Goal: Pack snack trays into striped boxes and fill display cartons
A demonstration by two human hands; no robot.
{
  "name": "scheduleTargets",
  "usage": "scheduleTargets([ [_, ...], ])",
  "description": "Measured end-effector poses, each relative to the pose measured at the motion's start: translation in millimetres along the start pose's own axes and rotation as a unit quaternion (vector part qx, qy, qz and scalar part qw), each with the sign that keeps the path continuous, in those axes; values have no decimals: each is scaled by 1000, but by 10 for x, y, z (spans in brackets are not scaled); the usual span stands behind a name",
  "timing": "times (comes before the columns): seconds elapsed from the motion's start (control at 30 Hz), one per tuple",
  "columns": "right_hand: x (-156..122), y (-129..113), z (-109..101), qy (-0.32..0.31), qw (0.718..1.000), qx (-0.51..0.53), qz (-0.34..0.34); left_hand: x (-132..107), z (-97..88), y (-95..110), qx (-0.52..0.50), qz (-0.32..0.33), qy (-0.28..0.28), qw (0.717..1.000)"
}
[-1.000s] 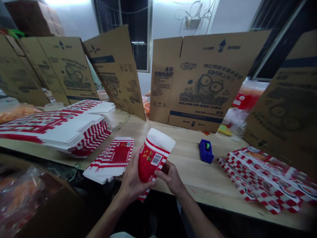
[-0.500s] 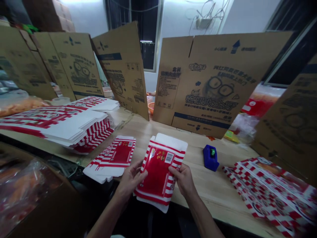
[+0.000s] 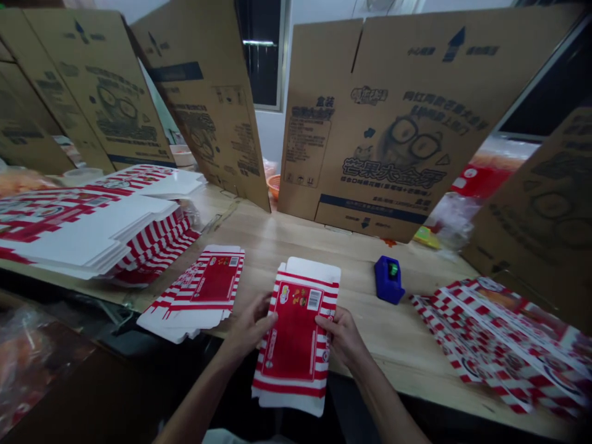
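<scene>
Both my hands hold one flat red-and-white striped carton at the near edge of the wooden table. My left hand grips its left side, fingers curled on the edge. My right hand grips the right side the same way. The carton lies face up, with a barcode near its top. A small stack of the same flat cartons rests just left of my left hand.
A tall pile of flat cartons sits at the far left, another spread of them at the right. A blue tape dispenser stands right of the held carton. Upright brown cardboard boxes wall the back.
The carton was opened up into a tube a second ago; it has since been pressed flat and lowered toward the table edge. The camera has tilted down slightly.
</scene>
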State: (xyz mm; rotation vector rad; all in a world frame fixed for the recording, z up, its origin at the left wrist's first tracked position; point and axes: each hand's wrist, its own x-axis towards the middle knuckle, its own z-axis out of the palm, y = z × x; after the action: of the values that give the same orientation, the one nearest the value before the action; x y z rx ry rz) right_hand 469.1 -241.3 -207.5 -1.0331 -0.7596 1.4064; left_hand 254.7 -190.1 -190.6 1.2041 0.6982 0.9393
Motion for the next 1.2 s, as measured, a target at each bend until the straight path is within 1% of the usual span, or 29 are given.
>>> scheduleTargets([
  [0.07, -124, 88, -31, -22, 999, -3, 25, 97, 68, -10, -23, -3, 26, 999],
  [0.13, -218, 140, -65, -32, 999, -14, 28, 130, 119, -92, -27, -15, 44, 999],
  [0.17, -249, 150, -85, -28, 999, -26, 15, 121, 132, -148, -23, -22, 52, 998],
  [0.23, -276, 149, -136, 8, 998, -58, -38, 66, 137, -255, -6, -33, 64, 997],
  [0.3, -268, 150, -197, 62, 988, -103, -92, -12, 126, -324, 5, -53, 54, 997],
  [0.37, -250, 187, -260, 104, 976, -146, -120, -89, 112, -349, 1, -70, 24, 997],
  [0.4, -244, 221, -289, 113, 972, -161, -125, -121, 106, -352, -3, -74, 8, 997],
  [0.47, -247, 309, -341, 106, 971, -178, -121, -174, 91, -357, -4, -74, -15, 997],
  [0.53, -265, 391, -391, 81, 972, -194, -106, -208, 63, -381, 10, -71, -16, 997],
  [0.6, -284, 438, -441, 64, 965, -232, -106, -222, 24, -425, 23, -80, -14, 996],
  [0.7, -277, 433, -512, 74, 937, -298, -167, -202, -29, -505, 58, -99, -32, 993],
  [0.77, -251, 411, -547, 82, 923, -318, -199, -161, -40, -554, 100, -99, -36, 989],
  [0.83, -225, 403, -567, 81, 927, -312, -190, -106, -31, -597, 163, -72, -17, 984],
  [0.9, -210, 413, -571, 71, 947, -274, -150, -52, -14, -633, 230, -21, 13, 973],
  [0.97, -209, 425, -563, 60, 967, -218, -113, -10, 2, -661, 252, 14, 42, 967],
  [1.0, -211, 426, -558, 52, 974, -197, -98, 4, 6, -670, 231, 12, 50, 972],
  [1.07, -218, 411, -548, 24, 979, -188, -75, 17, 5, -673, 149, -25, 57, 987],
  [1.13, -226, 378, -541, -4, 975, -213, -62, 22, -10, -650, 80, -66, 38, 994],
  [1.2, -234, 341, -537, -20, 968, -241, -63, 32, -39, -605, 60, -95, 3, 994],
])
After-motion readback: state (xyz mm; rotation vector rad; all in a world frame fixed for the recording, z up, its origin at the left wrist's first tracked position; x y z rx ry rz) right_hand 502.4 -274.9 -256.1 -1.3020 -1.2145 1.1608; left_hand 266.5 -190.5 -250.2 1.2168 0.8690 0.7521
